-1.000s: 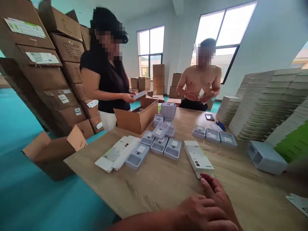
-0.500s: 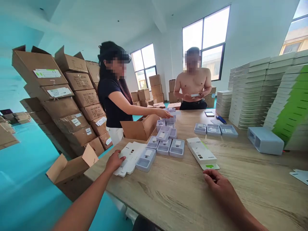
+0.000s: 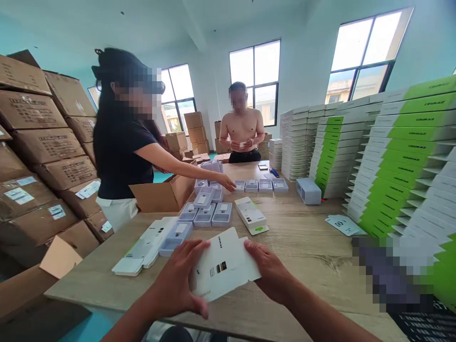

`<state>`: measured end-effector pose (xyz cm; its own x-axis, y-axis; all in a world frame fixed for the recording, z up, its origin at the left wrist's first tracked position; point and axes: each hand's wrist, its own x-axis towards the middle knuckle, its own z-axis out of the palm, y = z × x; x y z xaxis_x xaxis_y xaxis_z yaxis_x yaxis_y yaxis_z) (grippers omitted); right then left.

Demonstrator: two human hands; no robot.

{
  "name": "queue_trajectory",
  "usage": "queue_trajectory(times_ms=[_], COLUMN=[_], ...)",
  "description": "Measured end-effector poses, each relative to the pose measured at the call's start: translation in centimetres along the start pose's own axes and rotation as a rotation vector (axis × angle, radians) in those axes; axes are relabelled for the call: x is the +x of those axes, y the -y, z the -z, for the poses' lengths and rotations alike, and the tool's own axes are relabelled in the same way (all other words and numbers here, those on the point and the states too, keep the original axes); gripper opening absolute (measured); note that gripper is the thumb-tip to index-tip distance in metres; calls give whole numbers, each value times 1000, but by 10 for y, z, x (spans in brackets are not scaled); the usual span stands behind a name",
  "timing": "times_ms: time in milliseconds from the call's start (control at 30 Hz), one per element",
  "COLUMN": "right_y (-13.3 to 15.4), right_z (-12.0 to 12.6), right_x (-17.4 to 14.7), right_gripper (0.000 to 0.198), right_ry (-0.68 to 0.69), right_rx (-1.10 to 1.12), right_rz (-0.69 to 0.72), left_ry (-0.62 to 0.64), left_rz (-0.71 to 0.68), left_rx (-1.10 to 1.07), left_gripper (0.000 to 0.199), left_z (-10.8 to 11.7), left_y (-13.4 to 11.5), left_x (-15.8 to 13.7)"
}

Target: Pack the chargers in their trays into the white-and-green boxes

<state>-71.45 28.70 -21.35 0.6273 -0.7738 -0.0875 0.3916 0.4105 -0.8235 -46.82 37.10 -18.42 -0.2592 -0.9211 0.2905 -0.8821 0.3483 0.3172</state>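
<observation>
A flat white folding carton [image 3: 225, 268] with black print is held above the near part of the table, tilted. My left hand [image 3: 181, 280] spans its left edge, fingers on the top corner and thumb at the bottom. My right hand [image 3: 269, 266] grips its right edge, thumb on top. To the left lies a stack of flat white cartons [image 3: 142, 249]. Pale plastic trays [image 3: 176, 237] with small white pieces stand beyond my hands, a few piled on others. A folded-up white box [image 3: 250, 216] with a green flap lies beyond the carton.
A co-worker's hand [image 3: 227, 182] reaches to a row of trays [image 3: 265, 185]. Behind the table, another person holds a small white item. Tall stacks of white and green boxes [image 3: 402, 156] line the right side. An open brown box [image 3: 162, 192] stands at the table's left.
My left hand has moved from the carton stack to the middle with a carton, and my right hand has taken its other edge. The view has turned right. The co-worker's hand has reached the tray row.
</observation>
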Motion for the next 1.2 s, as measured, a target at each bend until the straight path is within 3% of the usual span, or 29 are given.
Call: queue_trajectory(times_ms=[100, 267, 333, 400, 500, 567, 600, 667, 767, 933, 1033, 1200], right_y=[-3, 7, 11, 9, -11, -28, -34, -40, -35, -26, -27, -32], right_z=[3, 14, 13, 7, -10, -20, -23, -24, -22, -23, -22, -8], right_x=[-16, -33, -38, -42, -47, -47, -46, -44, -41, -40, -37, -33], right_gripper=[57, 46, 49, 61, 74, 68, 63, 60, 63, 70, 70, 69], right_ry=[13, 144, 85, -61, -294, -455, -529, -603, -544, -428, -426, -365], right_rx=[-77, -386, -340, -163, -27, -226, -354, -517, -460, -134, -77, 14], right_rz=[94, 55, 46, 90, 252, 382, 431, 494, 492, 368, 347, 257], left_ry=[13, 0, 26, 33, 80, 78, 40, -111, -277, -277, -311, -241], left_rz=[-53, -163, -160, -66, 285, 506, 549, 529, 512, 671, 620, 596], left_rx=[98, 263, 231, 68, -503, -934, -1070, -1109, -1028, -1286, -1274, -1308], left_gripper=[133, 121, 112, 90, 45, 54, 61, 68, 72, 79, 78, 78], left_z=[-6, 0, 7, 11, 5, -8, -15, -30, -46, -67, -74, -74], left_y=[-19, -33, -38, -46, -63, -75, -80, -88, -95, -100, -102, -99], left_x=[-2, -2, 0, 2, 4, 6, 9, 15, 23, 27, 32, 43])
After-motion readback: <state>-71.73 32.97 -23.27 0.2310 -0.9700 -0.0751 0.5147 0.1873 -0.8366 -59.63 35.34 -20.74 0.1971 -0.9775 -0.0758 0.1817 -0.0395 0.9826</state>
